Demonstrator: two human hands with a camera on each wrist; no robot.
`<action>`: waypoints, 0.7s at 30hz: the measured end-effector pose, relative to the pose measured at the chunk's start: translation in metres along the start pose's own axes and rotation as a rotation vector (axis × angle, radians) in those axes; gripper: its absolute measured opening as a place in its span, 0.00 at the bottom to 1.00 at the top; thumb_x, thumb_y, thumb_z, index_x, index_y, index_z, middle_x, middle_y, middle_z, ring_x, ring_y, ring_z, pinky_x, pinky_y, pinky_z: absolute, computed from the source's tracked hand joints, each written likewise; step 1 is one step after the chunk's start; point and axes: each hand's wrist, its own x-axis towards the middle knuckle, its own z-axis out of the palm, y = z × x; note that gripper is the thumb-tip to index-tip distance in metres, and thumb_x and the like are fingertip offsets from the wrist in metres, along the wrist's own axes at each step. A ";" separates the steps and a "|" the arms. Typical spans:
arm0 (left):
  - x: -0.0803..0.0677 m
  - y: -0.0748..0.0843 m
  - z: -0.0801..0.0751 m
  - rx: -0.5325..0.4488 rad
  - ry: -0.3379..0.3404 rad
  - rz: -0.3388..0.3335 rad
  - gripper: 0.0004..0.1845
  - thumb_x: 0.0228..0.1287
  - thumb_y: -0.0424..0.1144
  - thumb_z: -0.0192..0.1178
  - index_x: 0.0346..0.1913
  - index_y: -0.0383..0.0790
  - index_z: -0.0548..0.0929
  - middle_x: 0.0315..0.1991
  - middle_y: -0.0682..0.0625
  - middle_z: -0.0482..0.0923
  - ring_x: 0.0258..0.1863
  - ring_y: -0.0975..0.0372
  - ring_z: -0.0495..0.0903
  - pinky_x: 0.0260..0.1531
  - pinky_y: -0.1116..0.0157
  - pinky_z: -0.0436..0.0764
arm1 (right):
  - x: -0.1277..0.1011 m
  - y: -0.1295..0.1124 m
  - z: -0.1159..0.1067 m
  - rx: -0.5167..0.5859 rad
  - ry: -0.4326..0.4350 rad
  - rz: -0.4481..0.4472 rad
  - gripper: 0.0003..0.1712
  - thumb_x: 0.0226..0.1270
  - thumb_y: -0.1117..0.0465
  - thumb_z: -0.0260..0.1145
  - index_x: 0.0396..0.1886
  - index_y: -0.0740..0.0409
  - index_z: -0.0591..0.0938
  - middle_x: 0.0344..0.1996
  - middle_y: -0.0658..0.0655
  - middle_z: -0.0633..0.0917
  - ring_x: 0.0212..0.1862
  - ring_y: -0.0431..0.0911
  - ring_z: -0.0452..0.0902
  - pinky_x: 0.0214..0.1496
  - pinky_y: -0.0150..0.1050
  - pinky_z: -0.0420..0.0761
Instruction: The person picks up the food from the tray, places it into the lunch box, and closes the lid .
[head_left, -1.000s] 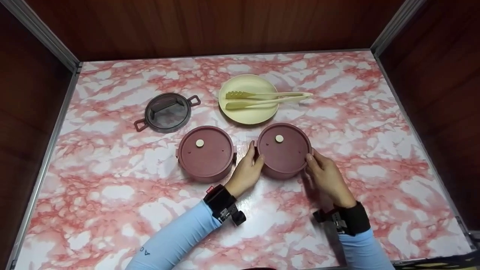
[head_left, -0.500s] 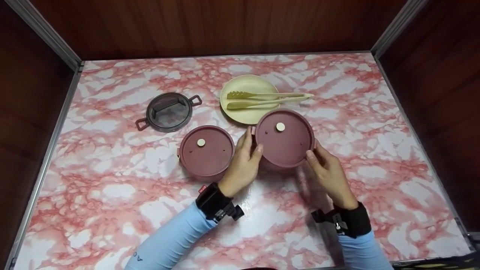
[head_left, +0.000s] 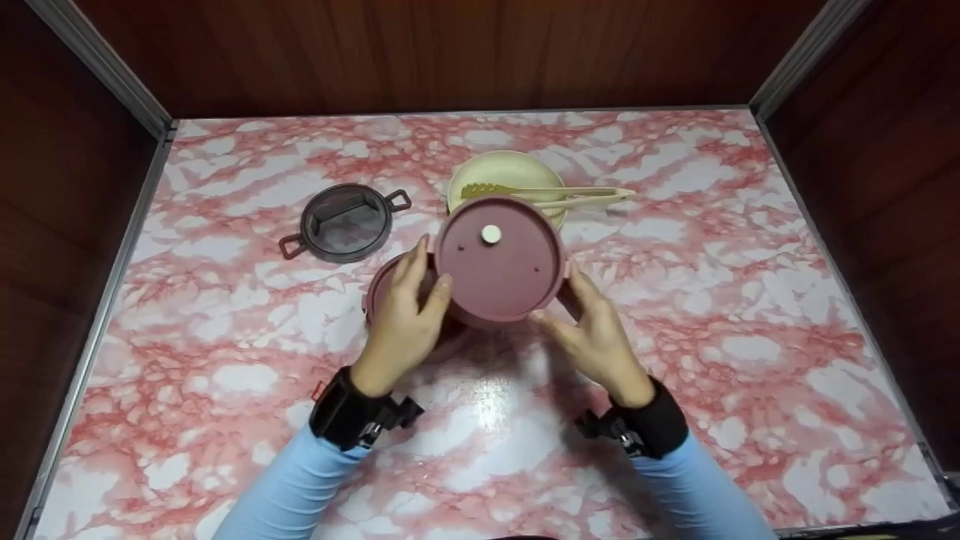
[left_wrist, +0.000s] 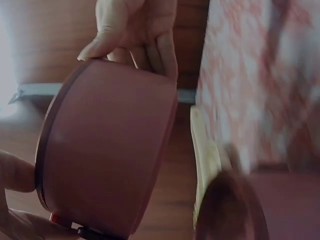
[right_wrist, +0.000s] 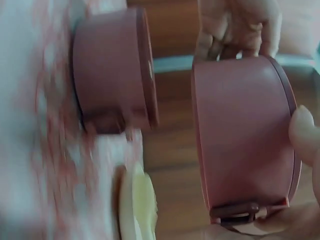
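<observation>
A maroon lidded pot with a cream knob is held up off the table between both hands. My left hand grips its left side, thumb by the lid's rim and fingers at the side handle. On the opposite side my right hand holds it the same way, its thumb near the rim. Below and to the left stands a second maroon pot, mostly hidden by the left hand and the lifted pot in the head view. The right wrist view shows this second pot resting on the table, apart from the held one.
Behind the held pot lies a pale yellow plate, with yellow tongs across it. A small dark round pan with two loop handles sits further left. Dark wood-look walls enclose the marbled table.
Both hands have lifted the pot from the table and carried it leftward, so it now partly covers the second pot and the plate. The other items stay where they were.
</observation>
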 end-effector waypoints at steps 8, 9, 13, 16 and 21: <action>-0.012 -0.030 -0.030 0.038 0.088 -0.032 0.32 0.75 0.38 0.50 0.75 0.29 0.53 0.75 0.37 0.54 0.74 0.51 0.55 0.73 0.59 0.52 | 0.018 0.003 0.041 -0.009 -0.036 0.016 0.51 0.56 0.70 0.72 0.74 0.76 0.53 0.70 0.69 0.65 0.69 0.55 0.66 0.68 0.40 0.68; -0.014 -0.034 -0.033 0.038 0.098 -0.039 0.32 0.76 0.37 0.50 0.75 0.28 0.53 0.75 0.37 0.55 0.74 0.51 0.55 0.73 0.60 0.52 | 0.020 0.003 0.045 -0.023 -0.041 0.014 0.51 0.56 0.68 0.73 0.74 0.75 0.54 0.69 0.69 0.66 0.68 0.54 0.68 0.68 0.40 0.68; -0.020 -0.046 -0.041 0.028 0.129 -0.073 0.32 0.76 0.38 0.49 0.75 0.28 0.53 0.75 0.38 0.55 0.73 0.53 0.57 0.72 0.61 0.54 | 0.024 0.002 0.060 -0.147 -0.054 -0.004 0.51 0.56 0.60 0.75 0.74 0.71 0.58 0.67 0.66 0.71 0.66 0.50 0.71 0.68 0.38 0.68; -0.024 -0.053 -0.046 -0.002 0.151 -0.098 0.31 0.76 0.38 0.49 0.75 0.28 0.54 0.75 0.38 0.56 0.72 0.53 0.59 0.71 0.60 0.57 | 0.025 0.003 0.068 -0.269 -0.067 -0.014 0.52 0.57 0.54 0.75 0.74 0.69 0.59 0.67 0.64 0.72 0.66 0.49 0.70 0.69 0.38 0.66; -0.030 -0.060 -0.050 -0.001 0.168 -0.117 0.31 0.77 0.39 0.50 0.74 0.26 0.56 0.73 0.36 0.59 0.70 0.51 0.64 0.70 0.59 0.61 | 0.023 0.005 0.074 -0.380 -0.091 -0.004 0.53 0.59 0.47 0.73 0.75 0.67 0.60 0.66 0.64 0.73 0.68 0.50 0.68 0.70 0.42 0.65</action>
